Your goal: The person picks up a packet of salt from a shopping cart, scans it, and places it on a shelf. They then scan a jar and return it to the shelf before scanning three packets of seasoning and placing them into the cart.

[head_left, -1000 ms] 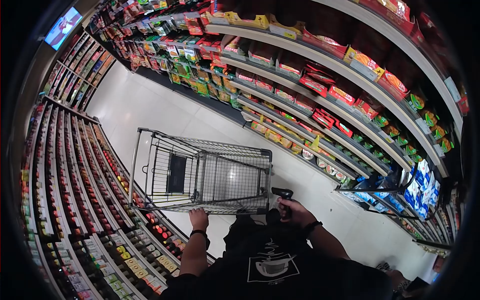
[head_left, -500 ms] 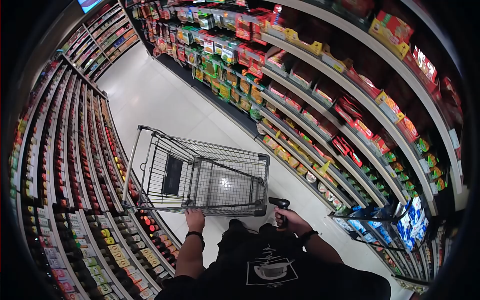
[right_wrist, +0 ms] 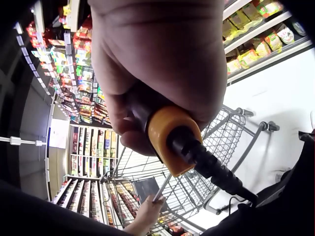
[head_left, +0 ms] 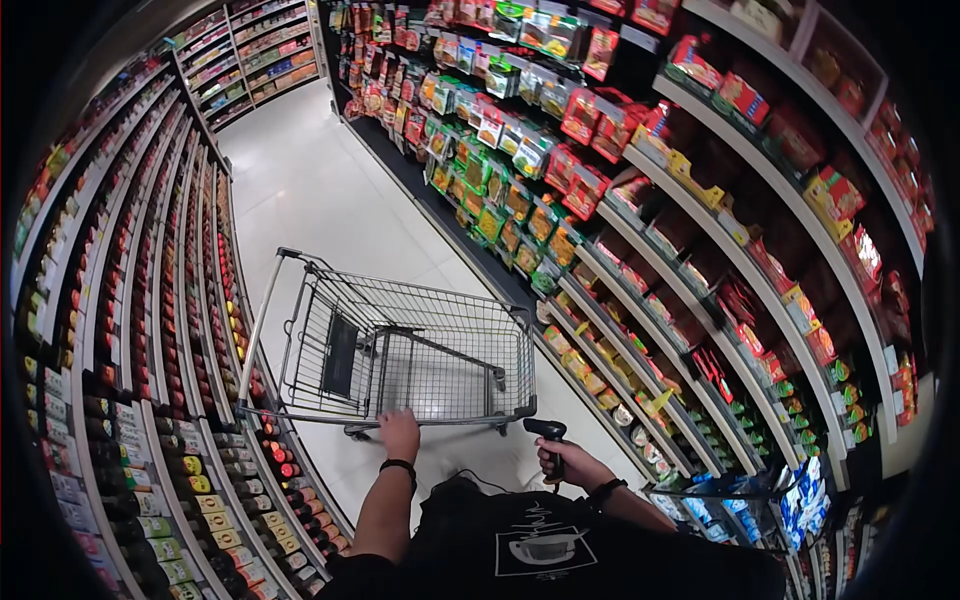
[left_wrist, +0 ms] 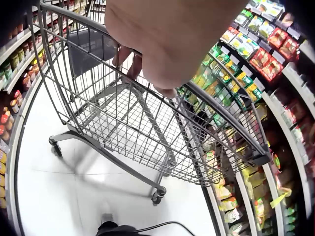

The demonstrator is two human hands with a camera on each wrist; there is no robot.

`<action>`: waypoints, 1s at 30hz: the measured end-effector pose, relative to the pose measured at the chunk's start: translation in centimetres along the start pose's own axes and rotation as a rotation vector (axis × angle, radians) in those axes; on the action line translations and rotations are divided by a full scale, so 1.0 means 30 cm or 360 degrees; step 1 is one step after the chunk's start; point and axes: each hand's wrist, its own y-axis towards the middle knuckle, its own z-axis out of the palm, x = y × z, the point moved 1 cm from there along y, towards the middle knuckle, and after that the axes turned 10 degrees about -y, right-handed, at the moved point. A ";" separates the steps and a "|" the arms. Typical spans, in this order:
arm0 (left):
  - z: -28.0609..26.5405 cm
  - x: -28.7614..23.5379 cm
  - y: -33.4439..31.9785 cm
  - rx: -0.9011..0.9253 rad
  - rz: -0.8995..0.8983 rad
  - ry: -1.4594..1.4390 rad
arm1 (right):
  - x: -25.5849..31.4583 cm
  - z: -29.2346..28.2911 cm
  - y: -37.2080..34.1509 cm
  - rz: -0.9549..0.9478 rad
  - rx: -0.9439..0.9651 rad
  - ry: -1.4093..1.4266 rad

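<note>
Overall, the head view shows one grey metal-wire shopping cart (head_left: 440,387) standing on the pale tiled floor (head_left: 290,185), between two shelf units: one with rows of bottles and jars (head_left: 215,505), one with bagged and boxed packets (head_left: 500,180). The left hand (head_left: 400,436) grips the cart's long top edge nearest the person. The right hand (head_left: 577,466) holds one black pistol-shaped handheld device (head_left: 547,430) just beside the cart's near corner, at the end away from the handle bar. Two black wristbands, one per wrist, and one black shirt (head_left: 545,500) printed with one cup also show.

In the left wrist view, the left hand's fingers curl over that top edge; two wheels show clearly below.

In the right wrist view, the right hand wraps the device's grip, whose orange ring-shaped end (right_wrist: 167,125) meets one black ribbed cable (right_wrist: 216,172).
</note>
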 end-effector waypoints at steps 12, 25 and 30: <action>-0.471 0.627 0.319 -0.0797 0.0210 -0.0520 | 0.211 0.347 0.213 -0.0025 -0.0008 -0.0113; 0.171 0.612 -0.634 0.0742 -0.0778 -0.1125 | 0.387 0.332 0.508 0.0031 0.0053 -0.0020; 0.149 0.465 -0.623 0.0936 -0.1377 -0.1577 | 0.568 0.372 0.761 0.0070 0.0177 -0.0076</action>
